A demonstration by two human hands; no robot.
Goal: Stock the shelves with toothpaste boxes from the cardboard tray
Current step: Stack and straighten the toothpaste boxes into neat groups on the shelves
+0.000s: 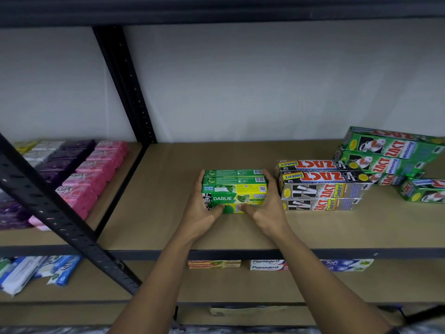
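Firmly round glossy rectangular Darlie boxes (pixel 234 189) on matte shelf (pixel 168 189), curled fingers (pixel 270 180) of left hand (pixel 201 218) and right hand (pixel 267 213).

The stack of green and yellow cardboard Darlie toothpaste boxes (pixel 234 189) has bare tan shelf board (pixel 166 189) to its left, open as far as the black perforated steel upright (pixel 125 88). Nearer than that, front-left of the stack, a black perforated diagonal brace (pixel 55 218) crosses the opening. Just right of the stack, black and silver Zact Smokers boxes (pixel 320 186) leave only a narrow gap, filled by the right hand (pixel 269 208). Behind and above the stack there is open room up to the white wall (pixel 240 80).
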